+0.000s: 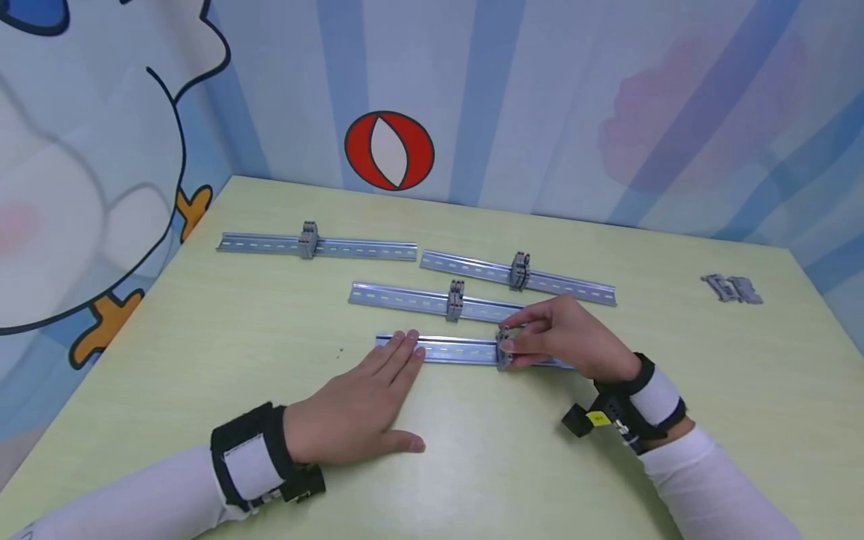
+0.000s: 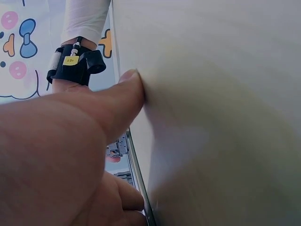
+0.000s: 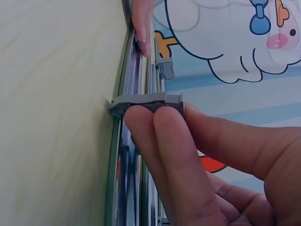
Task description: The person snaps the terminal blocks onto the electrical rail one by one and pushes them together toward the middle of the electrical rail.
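My right hand (image 1: 580, 337) pinches a grey DIN rail terminal block (image 1: 503, 349) on the nearest metal DIN rail (image 1: 462, 350), right of the rail's middle. In the right wrist view the block (image 3: 148, 98) sits across the rail, fingertips against one side; whether it is fully seated I cannot tell. My left hand (image 1: 351, 412) lies flat with straight fingers resting on the left end of that same rail, thumb out on the table. The right hand partly hides the rail's right end.
Behind lie a middle rail (image 1: 398, 298), a back left rail (image 1: 367, 249) and a back right rail (image 1: 567, 286), each carrying grey terminal blocks. Loose grey pieces (image 1: 732, 289) lie at the far right of the table (image 1: 675, 450). A printed wall (image 1: 513, 112) borders the back.
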`<move>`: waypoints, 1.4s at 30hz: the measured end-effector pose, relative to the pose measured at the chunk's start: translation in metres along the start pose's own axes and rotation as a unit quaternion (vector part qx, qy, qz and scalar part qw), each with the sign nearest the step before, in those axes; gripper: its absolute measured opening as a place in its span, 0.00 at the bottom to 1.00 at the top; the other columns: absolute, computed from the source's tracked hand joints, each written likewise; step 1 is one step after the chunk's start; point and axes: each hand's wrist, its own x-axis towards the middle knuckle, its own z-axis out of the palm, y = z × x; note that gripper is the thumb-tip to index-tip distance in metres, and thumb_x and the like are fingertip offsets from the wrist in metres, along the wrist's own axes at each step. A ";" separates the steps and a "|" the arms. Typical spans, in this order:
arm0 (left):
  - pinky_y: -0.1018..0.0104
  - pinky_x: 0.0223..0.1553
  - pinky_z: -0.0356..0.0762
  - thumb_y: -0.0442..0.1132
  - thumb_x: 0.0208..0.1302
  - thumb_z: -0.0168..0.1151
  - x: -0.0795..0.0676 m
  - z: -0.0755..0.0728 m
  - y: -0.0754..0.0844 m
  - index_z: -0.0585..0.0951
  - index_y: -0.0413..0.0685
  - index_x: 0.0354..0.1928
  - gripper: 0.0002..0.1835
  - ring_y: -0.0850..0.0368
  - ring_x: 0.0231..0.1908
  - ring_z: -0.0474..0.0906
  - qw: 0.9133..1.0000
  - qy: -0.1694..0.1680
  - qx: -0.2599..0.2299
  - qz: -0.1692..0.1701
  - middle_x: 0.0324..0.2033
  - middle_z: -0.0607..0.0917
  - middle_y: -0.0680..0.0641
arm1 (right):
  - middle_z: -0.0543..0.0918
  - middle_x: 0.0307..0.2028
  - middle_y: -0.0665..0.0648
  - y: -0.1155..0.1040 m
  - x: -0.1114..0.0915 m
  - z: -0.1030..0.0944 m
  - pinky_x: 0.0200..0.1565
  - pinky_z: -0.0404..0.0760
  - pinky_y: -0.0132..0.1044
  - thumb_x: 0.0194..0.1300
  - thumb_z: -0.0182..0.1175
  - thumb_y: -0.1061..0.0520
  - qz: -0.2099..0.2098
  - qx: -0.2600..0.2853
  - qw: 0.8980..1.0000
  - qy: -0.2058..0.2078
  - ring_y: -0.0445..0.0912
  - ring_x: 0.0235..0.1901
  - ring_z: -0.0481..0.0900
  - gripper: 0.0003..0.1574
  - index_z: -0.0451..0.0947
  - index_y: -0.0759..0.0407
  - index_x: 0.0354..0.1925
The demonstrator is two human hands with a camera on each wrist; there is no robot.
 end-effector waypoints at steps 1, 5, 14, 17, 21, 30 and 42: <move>0.51 0.76 0.47 0.70 0.62 0.53 0.000 0.000 0.000 0.49 0.36 0.76 0.55 0.44 0.77 0.37 1.000 0.001 -0.001 -0.001 0.78 0.43 0.36 | 0.91 0.27 0.57 0.000 0.000 0.001 0.41 0.88 0.42 0.61 0.67 0.61 -0.001 0.002 1.000 -0.001 0.52 0.34 0.91 0.25 0.77 0.69 0.56; 0.50 0.76 0.47 0.70 0.62 0.53 -0.001 -0.001 0.000 0.50 0.36 0.76 0.55 0.44 0.77 0.37 1.000 0.003 0.001 -0.003 0.78 0.44 0.36 | 0.92 0.29 0.57 -0.003 0.002 0.004 0.41 0.88 0.42 0.62 0.67 0.61 -0.008 0.008 1.000 -0.002 0.51 0.34 0.91 0.25 0.77 0.69 0.56; 0.50 0.76 0.46 0.71 0.62 0.52 0.000 -0.002 -0.001 0.50 0.35 0.76 0.55 0.43 0.77 0.38 1.000 0.008 0.010 0.002 0.77 0.44 0.35 | 0.92 0.34 0.63 -0.003 0.007 0.009 0.41 0.88 0.44 0.63 0.66 0.62 -0.020 0.036 0.999 -0.009 0.51 0.33 0.91 0.26 0.76 0.71 0.57; 0.50 0.76 0.47 0.71 0.62 0.52 0.000 -0.002 -0.001 0.50 0.35 0.76 0.55 0.43 0.77 0.38 1.000 0.007 0.009 0.002 0.77 0.44 0.35 | 0.92 0.35 0.64 -0.002 0.007 0.011 0.41 0.88 0.43 0.63 0.66 0.62 -0.023 0.031 0.999 -0.006 0.50 0.33 0.91 0.26 0.76 0.71 0.57; 0.51 0.76 0.47 0.71 0.61 0.52 0.000 -0.003 -0.001 0.50 0.36 0.76 0.56 0.44 0.77 0.37 1.000 0.003 0.006 -0.002 0.78 0.44 0.36 | 0.92 0.36 0.65 -0.003 0.007 0.014 0.41 0.88 0.42 0.62 0.66 0.61 -0.027 0.027 0.999 -0.002 0.49 0.32 0.91 0.25 0.77 0.69 0.57; 0.51 0.76 0.46 0.71 0.62 0.52 0.000 0.000 0.000 0.49 0.35 0.76 0.56 0.43 0.77 0.36 1.000 0.000 0.001 0.004 0.78 0.43 0.36 | 0.91 0.36 0.63 0.001 0.006 0.017 0.39 0.89 0.43 0.63 0.66 0.57 -0.032 0.000 0.999 -0.006 0.50 0.32 0.90 0.25 0.78 0.68 0.55; 0.51 0.76 0.46 0.71 0.62 0.51 0.001 0.002 -0.002 0.49 0.36 0.76 0.56 0.44 0.77 0.36 1.000 0.003 0.007 0.004 0.78 0.43 0.37 | 0.87 0.47 0.70 0.000 -0.004 -0.027 0.43 0.88 0.43 0.68 0.61 0.48 -0.046 -0.081 0.995 0.047 0.53 0.40 0.89 0.25 0.80 0.66 0.53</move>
